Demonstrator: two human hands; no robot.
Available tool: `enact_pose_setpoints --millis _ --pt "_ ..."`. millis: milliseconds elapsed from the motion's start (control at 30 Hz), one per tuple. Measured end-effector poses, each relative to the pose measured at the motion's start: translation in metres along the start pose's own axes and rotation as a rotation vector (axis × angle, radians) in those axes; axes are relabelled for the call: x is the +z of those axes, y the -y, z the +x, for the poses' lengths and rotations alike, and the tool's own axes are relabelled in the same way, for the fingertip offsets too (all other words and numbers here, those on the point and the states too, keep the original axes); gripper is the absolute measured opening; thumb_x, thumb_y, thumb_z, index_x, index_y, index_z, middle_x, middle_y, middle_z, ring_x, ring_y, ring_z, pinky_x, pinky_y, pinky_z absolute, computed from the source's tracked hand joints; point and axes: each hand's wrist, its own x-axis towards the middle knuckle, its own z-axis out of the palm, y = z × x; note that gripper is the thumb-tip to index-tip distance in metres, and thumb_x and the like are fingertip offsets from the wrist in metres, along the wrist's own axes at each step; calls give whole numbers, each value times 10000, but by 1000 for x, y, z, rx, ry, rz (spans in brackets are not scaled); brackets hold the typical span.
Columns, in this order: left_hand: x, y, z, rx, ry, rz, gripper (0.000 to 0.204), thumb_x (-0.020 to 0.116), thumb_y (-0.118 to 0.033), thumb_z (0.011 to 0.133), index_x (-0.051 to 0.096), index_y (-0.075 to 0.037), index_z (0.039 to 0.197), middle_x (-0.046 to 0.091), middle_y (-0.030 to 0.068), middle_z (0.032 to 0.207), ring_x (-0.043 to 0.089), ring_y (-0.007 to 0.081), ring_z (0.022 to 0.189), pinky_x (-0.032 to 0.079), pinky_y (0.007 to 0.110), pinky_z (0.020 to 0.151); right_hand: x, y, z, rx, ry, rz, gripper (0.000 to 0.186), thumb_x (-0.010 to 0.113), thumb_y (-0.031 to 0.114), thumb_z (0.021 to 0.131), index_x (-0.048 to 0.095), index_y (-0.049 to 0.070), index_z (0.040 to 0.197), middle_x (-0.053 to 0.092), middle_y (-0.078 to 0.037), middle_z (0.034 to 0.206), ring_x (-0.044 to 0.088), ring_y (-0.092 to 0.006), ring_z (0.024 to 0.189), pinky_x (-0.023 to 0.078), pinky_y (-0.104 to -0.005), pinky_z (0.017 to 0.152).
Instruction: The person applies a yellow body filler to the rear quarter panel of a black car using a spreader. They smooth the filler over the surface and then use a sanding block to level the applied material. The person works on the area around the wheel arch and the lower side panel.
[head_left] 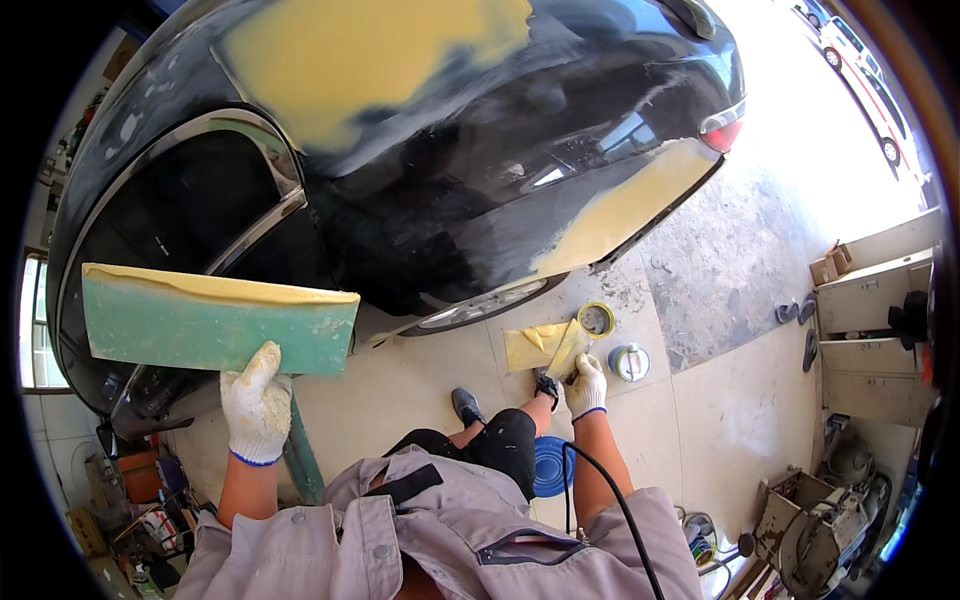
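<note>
In a putty-smeared white glove, my left hand point(257, 405) grips a wide green putty spreader point(215, 335). A thick strip of yellow putty point(220, 285) runs along its far edge, in front of the car's dark side window. My right hand point(586, 388), gloved too, is closed on a small yellowish putty scraper point(568, 347). That blade overlaps a flat board point(517, 352) bearing yellow putty; whether they touch is unclear. Above both hands stands a black car point(420, 200), with yellow putty patches on its roof pillar area point(370, 60) and lower rear panel point(630, 207).
Beyond my right hand are an open round can point(596, 319) and a lidded can point(629, 363). A blue round stool point(550, 468) and a black cable point(625, 510) are close to me. Cabinets point(870, 365) and machinery point(825, 525) line the right side; clutter point(150, 500) fills the lower left.
</note>
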Motion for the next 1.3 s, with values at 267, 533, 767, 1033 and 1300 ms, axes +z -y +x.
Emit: enact_pose_setpoints --millis 267,533,767,1033,1300 --pt "19 -6 16 215 -25 -264 381 612 -97 1083 571 -23 1454 637 109 1408 631 245 1298 517 468 1132 117 88 -157 -116 209 112 78 624 95 1069 636 58 1137 705 -79 1027 707 -245 937 613 -469 897" --pt "62 20 -10 56 22 57 303 540 -257 1162 693 2 1126 769 117 910 687 133 674 558 271 605 245 132 -266 -187 499 100 220 528 139 1128 581 18 1304 683 -155 1329 693 -305 1202 572 -465 1037" --pt "145 -9 -22 65 -352 -630 420 559 -363 1151 551 -69 1450 644 103 1389 655 250 1259 551 445 1077 318 114 -308 -256 740 29 112 618 84 1075 604 58 1183 714 -113 1227 707 -282 1120 564 -480 1044" --pt "86 -84 8 391 -641 -343 228 610 -285 1107 625 -73 1188 623 9 1059 612 91 917 535 289 807 316 117 -314 -109 1085 -282 208 653 -49 992 585 65 1151 697 -119 1239 681 -236 1153 538 -442 1080" --pt "125 -76 11 293 -420 -217 189 606 -259 1099 595 -103 992 562 -1 644 511 98 467 424 249 425 396 204 -241 362 1160 -292 313 631 132 1017 600 51 1317 679 -85 985 643 -190 755 514 -339 625"
